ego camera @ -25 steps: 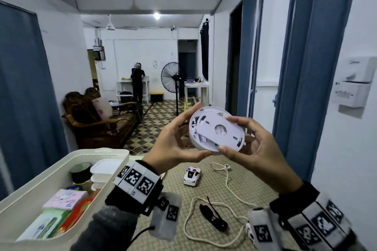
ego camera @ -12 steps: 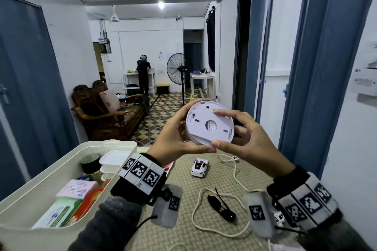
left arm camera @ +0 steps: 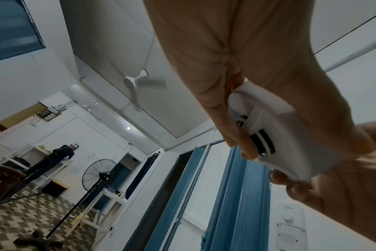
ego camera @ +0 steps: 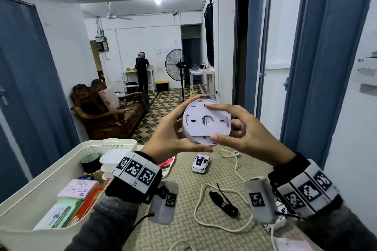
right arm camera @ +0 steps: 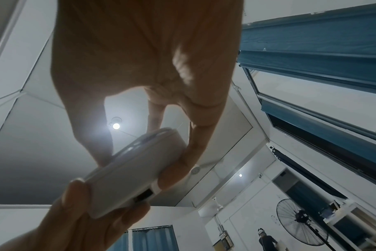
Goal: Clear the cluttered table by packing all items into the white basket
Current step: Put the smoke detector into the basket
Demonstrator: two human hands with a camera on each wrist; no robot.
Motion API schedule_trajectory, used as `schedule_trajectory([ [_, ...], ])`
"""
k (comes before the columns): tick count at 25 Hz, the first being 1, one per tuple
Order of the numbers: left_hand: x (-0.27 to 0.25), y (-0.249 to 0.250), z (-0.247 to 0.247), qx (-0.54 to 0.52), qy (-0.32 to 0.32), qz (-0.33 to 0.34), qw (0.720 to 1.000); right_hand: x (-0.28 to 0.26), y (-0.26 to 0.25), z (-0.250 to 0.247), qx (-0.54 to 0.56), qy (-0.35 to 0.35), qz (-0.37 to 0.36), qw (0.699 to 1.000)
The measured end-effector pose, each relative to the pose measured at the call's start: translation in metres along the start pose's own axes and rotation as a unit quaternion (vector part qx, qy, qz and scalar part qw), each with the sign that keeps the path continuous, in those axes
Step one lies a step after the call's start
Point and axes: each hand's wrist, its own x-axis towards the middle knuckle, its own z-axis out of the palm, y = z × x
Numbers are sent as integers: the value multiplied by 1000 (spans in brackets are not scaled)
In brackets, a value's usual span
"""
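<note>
A round white disc-shaped device (ego camera: 206,122) is held up in front of me, above the table, with its flat back plate facing me. My left hand (ego camera: 177,130) grips its left and lower edge, thumb underneath. My right hand (ego camera: 236,126) pinches its right side between index finger on top and thumb below. The left wrist view shows the device (left arm camera: 285,135) edge-on between my fingers (left arm camera: 232,129). In the right wrist view its rim (right arm camera: 131,169) is also clasped. The white basket (ego camera: 61,161) stands at the lower left, holding several items.
On the woven table mat lie a toy police car (ego camera: 201,163), a looped white cord (ego camera: 204,187), a small black object (ego camera: 223,203) and another toy (ego camera: 279,222) near my right wrist. The basket holds a dark-lidded jar (ego camera: 90,162), clear boxes and tissue packs. A person stands far back.
The device has been turned between my hands, so its back plate now faces me more squarely. My right fingers have shifted along its rim. Both hands keep hold.
</note>
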Motion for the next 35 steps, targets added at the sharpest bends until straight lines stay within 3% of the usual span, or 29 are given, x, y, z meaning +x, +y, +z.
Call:
schedule_trajectory([
  [3, -2, 0, 1, 2, -6, 1, 1000, 0, 1, 2, -18, 18, -5, 1000],
  [10, -9, -2, -3, -45, -20, -24, 998, 3, 8, 3, 2, -19, 3, 1000],
  [16, -13, 1, -5, -113, 21, -35, 993, -2, 0, 8, 8, 1, -16, 1000],
  [25, -18, 2, -11, -119, 40, -27, 992, -10, 2, 19, 29, 45, -33, 998],
  [35, -31, -7, -3, -122, 88, -9, 989, -9, 7, 29, 35, 39, -44, 998],
])
